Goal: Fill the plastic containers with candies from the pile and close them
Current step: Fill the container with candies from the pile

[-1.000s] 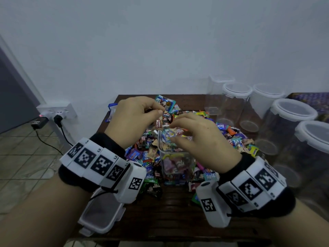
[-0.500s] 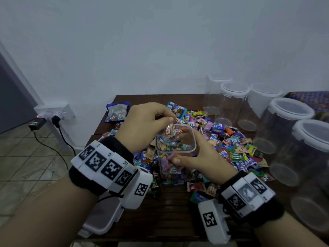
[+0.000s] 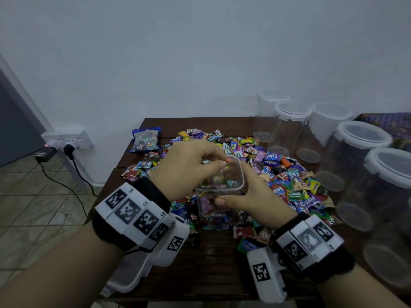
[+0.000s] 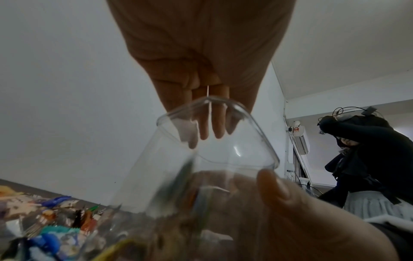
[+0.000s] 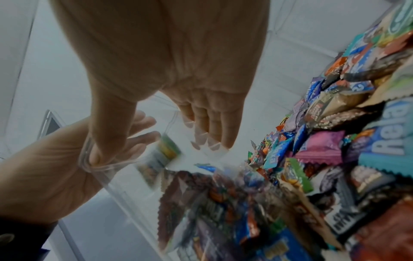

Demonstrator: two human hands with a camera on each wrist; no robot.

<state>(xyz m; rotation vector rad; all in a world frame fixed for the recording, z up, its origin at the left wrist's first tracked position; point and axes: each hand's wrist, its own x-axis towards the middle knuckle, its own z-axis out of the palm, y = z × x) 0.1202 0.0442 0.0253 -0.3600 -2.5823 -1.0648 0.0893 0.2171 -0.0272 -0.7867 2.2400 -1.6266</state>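
Container: clear square tub (image 3: 220, 185), partly full, held above the candy pile (image 3: 278, 174) on the table (image 3: 211, 258).
Right hand (image 3: 251, 196): fingers grip the tub.
Left hand (image 3: 189, 167): fingers bunched over the opening; whether they hold anything cannot be told.

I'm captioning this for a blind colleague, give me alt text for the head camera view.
Two hands work at a clear square plastic container partly filled with candies: the right hand grips it, the left hand reaches in from above. A pile of colourful wrapped candies covers the dark wooden table.
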